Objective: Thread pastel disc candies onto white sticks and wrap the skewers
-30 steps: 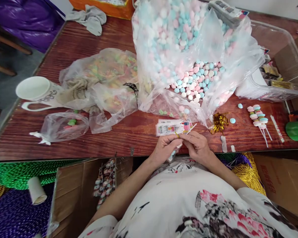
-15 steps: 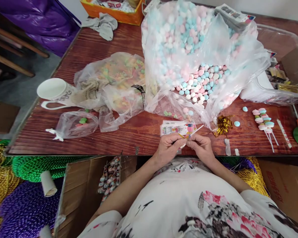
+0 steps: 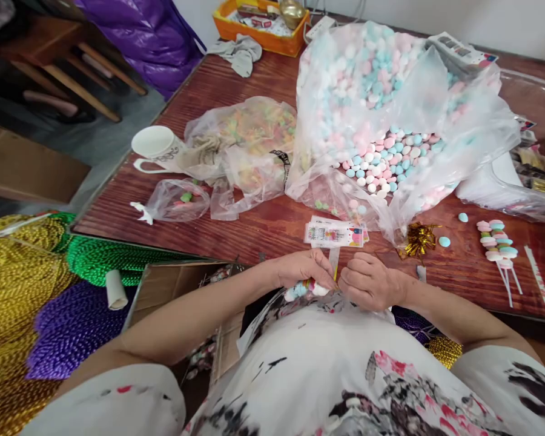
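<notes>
My left hand (image 3: 306, 269) is closed round a marshmallow skewer (image 3: 302, 289), whose blue, white and coloured pieces show below the fingers, close to my shirt. Curled into a loose fist, my right hand (image 3: 367, 280) meets it at the table edge; what its fingertips pinch is hidden. A thin gold tie (image 3: 335, 274) shows between the two hands. Just beyond them lies a stack of printed labels (image 3: 333, 234). To the right are a bundle of gold twist ties (image 3: 418, 240), a loose blue marshmallow (image 3: 444, 242) and finished skewers (image 3: 497, 242) on white sticks.
A large open bag of pastel marshmallows (image 3: 345, 79) fills the table's back. Left of it are a bag of coloured candies (image 3: 254, 130), a white mug (image 3: 153, 142) and a small bag (image 3: 177, 201). A clear bin (image 3: 527, 206) stands right; a cardboard box (image 3: 158, 284) sits below.
Both hands have drawn back toward my body, and the marshmallow skewer now shows under the left one. The right hand has curled into a fist. My view has turned left.
</notes>
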Demonstrator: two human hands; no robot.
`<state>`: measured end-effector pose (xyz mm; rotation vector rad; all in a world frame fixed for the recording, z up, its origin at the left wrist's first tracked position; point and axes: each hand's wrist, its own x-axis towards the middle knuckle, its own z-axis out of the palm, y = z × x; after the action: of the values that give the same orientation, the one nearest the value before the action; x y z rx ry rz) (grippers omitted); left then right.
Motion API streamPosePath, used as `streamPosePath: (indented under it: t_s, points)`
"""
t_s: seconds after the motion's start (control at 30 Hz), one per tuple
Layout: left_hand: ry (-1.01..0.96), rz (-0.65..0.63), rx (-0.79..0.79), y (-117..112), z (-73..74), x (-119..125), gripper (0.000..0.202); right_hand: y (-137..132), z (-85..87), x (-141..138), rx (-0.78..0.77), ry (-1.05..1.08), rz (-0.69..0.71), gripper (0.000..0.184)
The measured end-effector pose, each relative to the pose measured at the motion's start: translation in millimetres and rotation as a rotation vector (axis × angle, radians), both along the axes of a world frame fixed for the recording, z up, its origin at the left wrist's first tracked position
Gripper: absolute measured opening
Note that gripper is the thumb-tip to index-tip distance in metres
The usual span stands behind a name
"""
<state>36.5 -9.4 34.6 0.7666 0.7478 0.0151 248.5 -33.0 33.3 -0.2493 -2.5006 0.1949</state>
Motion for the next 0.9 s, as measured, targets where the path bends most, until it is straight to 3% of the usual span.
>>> streamPosePath:
  t_s: [0.2,0.37,0.53,0.63,0.7,0.73,0.8,0.87,0.9]
  points:
    - [-0.073,-0.199,0.027,7.2,4.8,-0.7,0.009,9.3,11.6,-0.5,0.025,-0.068,0.191,0.020]
    - [-0.140,-0.273,0.119,13.8,8.2,2.9,0.018,12.5,9.0,-4.0,0.156,-0.061,0.113,0.014]
    - [-0.242,-0.411,0.250,29.1,11.0,4.0,0.026,10.0,11.0,-11.3,0.170,-0.026,0.014,0.013]
    - [-0.191,-0.632,0.454,56.0,23.0,-5.4,0.029,7.0,18.6,-16.0,0.183,-0.010,-0.035,0.012]
    - [-0.086,-0.717,0.639,73.9,43.0,-15.7,0.029,4.7,21.7,-18.1,0.176,-0.027,-0.099,0.013]
    - [-0.028,-0.698,0.756,78.8,56.6,-20.6,0.028,4.2,21.9,-18.8,0.156,-0.040,-0.130,0.014]
    - [0.066,-0.540,1.058,74.6,85.8,-25.8,0.025,6.5,20.5,-19.4,0.071,-0.047,-0.176,0.015]
    - [0.071,-0.339,1.382,51.8,105.9,-21.4,0.020,14.7,19.9,-19.8,-0.079,0.004,-0.225,0.015]
    - [0.007,-0.307,1.488,36.7,108.5,-15.5,0.020,20.5,21.4,-20.1,-0.180,0.057,-0.256,0.015]
